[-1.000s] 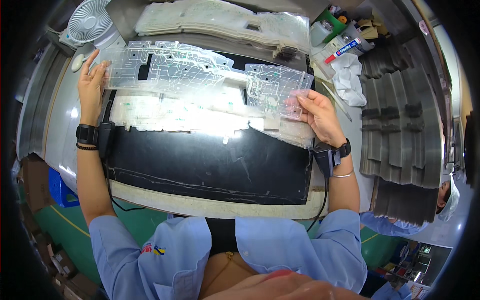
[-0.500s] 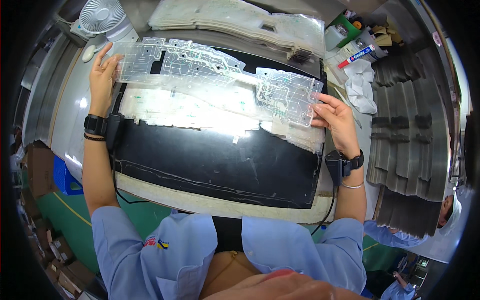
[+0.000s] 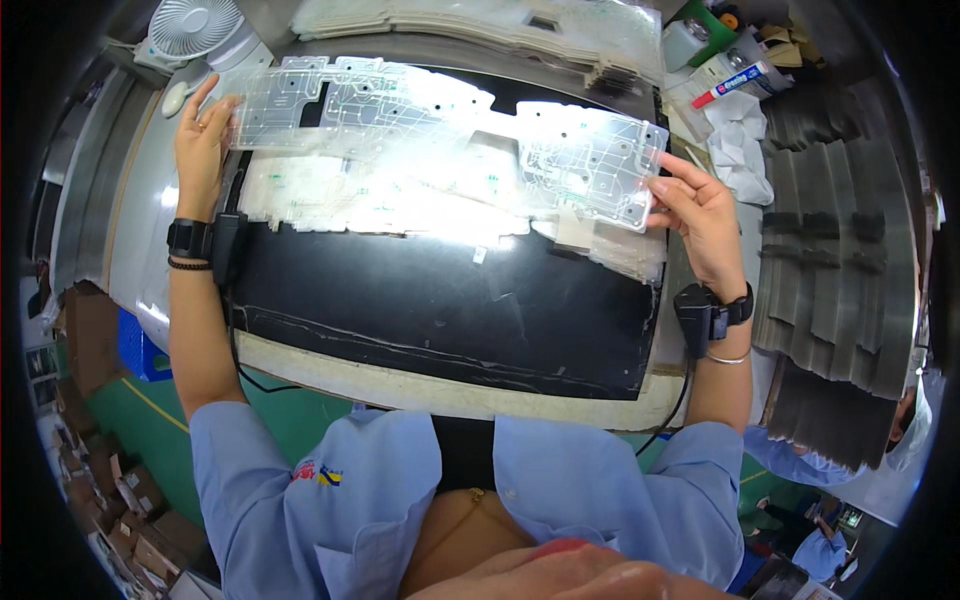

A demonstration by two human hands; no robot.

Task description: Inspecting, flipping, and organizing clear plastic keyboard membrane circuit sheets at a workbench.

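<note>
A clear flexible circuit sheet [image 3: 585, 155] with fine printed traces and small dark holes is stretched between my hands. My left hand [image 3: 203, 140] pinches its left end between thumb and fingers, and my right hand [image 3: 702, 215] pinches the right end the same way. Below the held sheet, a layer of similar see-through sheets [image 3: 370, 195] lies on a black mat [image 3: 430, 310]. Strong glare washes out the middle of those sheets, so their edges there are hard to tell.
Beyond the mat lies a thick stack of clear sheets [image 3: 450, 35]. A white fan [image 3: 193, 28] and mouse [image 3: 175, 98] stand at far left. Right hold a red-capped marker tube [image 3: 730, 83], crumpled white paper [image 3: 738, 140] and grey layered sheets [image 3: 835, 260]. Cables run from both wrists.
The view has shifted slightly, so the table things appear higher. My right hand and the sheet's right end sit a little farther right and up. Both hands keep their pinch.
</note>
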